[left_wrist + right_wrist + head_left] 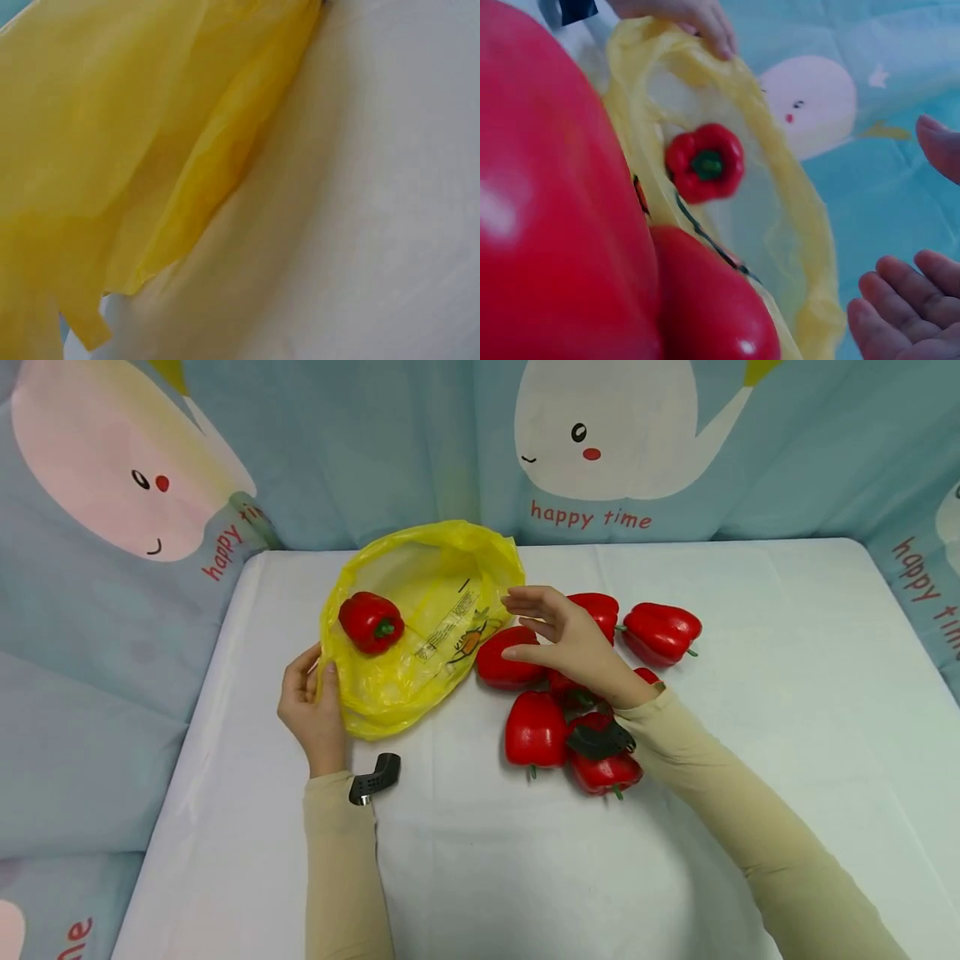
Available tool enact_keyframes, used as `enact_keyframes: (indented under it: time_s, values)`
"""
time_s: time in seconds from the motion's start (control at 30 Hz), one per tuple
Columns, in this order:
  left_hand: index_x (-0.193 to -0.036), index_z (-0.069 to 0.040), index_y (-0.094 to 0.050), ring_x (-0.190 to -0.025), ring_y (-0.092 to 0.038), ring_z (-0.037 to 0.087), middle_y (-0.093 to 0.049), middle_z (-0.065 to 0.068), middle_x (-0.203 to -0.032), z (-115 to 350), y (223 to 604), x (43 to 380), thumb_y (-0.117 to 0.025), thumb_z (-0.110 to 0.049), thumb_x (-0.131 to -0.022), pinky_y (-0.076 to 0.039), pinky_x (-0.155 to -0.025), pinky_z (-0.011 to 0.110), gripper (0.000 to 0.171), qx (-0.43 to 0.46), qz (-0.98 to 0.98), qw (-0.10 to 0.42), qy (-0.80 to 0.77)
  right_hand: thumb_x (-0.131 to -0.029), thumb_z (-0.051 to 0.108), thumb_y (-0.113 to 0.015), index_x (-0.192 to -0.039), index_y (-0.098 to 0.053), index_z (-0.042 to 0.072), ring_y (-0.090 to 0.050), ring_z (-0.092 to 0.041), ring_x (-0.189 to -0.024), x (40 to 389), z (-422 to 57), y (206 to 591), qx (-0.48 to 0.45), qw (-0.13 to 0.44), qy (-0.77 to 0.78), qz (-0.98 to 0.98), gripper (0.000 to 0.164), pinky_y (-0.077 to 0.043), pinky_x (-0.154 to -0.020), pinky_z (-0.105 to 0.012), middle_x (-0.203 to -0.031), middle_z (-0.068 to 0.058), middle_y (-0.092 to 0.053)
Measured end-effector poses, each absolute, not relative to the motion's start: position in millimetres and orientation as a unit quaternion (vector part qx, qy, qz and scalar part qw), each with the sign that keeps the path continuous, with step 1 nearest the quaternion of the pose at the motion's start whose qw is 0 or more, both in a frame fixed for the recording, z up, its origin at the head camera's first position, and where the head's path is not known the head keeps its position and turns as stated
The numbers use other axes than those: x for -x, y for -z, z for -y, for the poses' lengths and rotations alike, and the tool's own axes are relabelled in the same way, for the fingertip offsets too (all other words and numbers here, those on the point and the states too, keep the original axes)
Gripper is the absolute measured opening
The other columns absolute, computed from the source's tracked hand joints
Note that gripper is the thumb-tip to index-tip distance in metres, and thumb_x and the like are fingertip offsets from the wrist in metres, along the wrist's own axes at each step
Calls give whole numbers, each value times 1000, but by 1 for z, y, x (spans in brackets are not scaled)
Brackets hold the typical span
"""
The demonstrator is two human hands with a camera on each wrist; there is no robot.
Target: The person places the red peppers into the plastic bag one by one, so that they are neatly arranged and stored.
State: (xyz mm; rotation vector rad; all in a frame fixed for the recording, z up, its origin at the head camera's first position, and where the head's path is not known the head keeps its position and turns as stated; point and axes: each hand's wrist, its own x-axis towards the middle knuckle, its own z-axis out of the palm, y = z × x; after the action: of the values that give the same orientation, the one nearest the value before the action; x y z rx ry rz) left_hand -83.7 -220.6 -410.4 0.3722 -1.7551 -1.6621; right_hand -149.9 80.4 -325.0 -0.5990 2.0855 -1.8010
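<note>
Apparently working at filling the yellow bag [442, 568], judging from one red pepper [367, 618] already lying inside, toward 9 o'clock of the mouth. Pinching the rim at 8 o'clock between thumb and fingers of the left hand [311, 706], and holding the mouth wide. Hovering at 3 o'clock with the right hand [572, 645], spreading thumb and fingers, gripping nothing, overlapping the nearest pepper [498, 660] just beside the rim. Leaving the other peppers [534, 731] clustered around 4 o'clock on the white counter [480, 877]. Probably needing next to curl the right hand round the nearest pepper and carry it toward 9 o'clock over the rim, without loosening the left pinch.

From the right wrist, seeing the bare palm side and the unfilled gap before the thumb, partly hidden overhead. From the left wrist, getting only outer bag wall, a dangling plastic strip [82, 319] and counter (hardly helping with the pinch itself).
</note>
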Motion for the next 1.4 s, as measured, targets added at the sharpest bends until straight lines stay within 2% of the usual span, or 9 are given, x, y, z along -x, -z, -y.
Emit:
enact_keyframes:
  time_s: [0.13,0.27,0.4,0.6,0.83,0.97,1.2,1.4]
  values:
    - [-122,-2,-60,-101,-62,19,-58,7,-120,218,410,83,-65,-6,-89,-50,-87,25,33,-156,678,327,639,-84,2,-71,-138,-41,3,-44,-26,-127,142,-99,323,207,139,632,-734,63,-35,-106,-43,-137,-15,-46]
    - [-121,-1,-60,-104,-60,20,-59,9,-114,218,411,84,-66,-5,-88,-48,-91,26,34,-157,679,325,639,-82,2,-72,-137,-42,2,-49,-23,-121,134,-113,323,207,111,634,-736,62,-38,-103,-42,-134,-16,-49]
    - [-119,-1,-60,-103,-60,22,-60,11,-108,217,412,85,-64,-3,-89,-48,-91,26,30,-151,675,329,642,-82,1,-72,-136,-43,1,-49,-28,-120,125,-124,324,210,87,627,-745,61,-40,-101,-42,-131,-17,-51]
    - [-117,-2,-61,-99,-60,21,-60,9,-105,217,412,85,-63,-4,-90,-49,-88,25,27,-157,675,329,641,-82,-4,-70,-135,-45,3,-48,-30,-120,111,-140,327,197,53,616,-761,60,-42,-99,-34,-131,-15,-52]
    - [-117,-2,-62,-99,-60,21,-60,10,-105,216,412,85,-62,-4,-91,-49,-88,25,26,-153,677,332,639,-82,-9,-67,-135,-46,-1,-51,-22,-116,97,-162,335,165,12,631,-758,58,-44,-94,-22,-131,-17,-53]
    - [-117,-2,-62,-99,-60,22,-60,11,-106,216,412,85,-62,-4,-91,-49,-88,25,26,-154,672,331,644,-82,-7,-68,-135,-46,0,-53,-18,-114,93,-173,337,150,-3,621,-769,58,-43,-95,-21,-130,-17,-53]
    - [-117,-2,-62,-99,-59,23,-59,10,-105,216,411,85,-61,-5,-91,-49,-88,25,26,-155,674,329,643,-82,-10,-66,-133,-48,-1,-52,-24,-114,84,-193,339,121,-34,640,-758,55,-42,-95,-19,-129,-14,-53]
    - [-116,-2,-62,-100,-60,21,-60,10,-105,216,411,84,-62,-6,-91,-49,-88,24,25,-160,679,322,640,-82,-11,-66,-132,-49,-4,-52,-20,-116,74,-211,358,81,-33,643,-761,53,-42,-93,-17,-128,-8,-55]
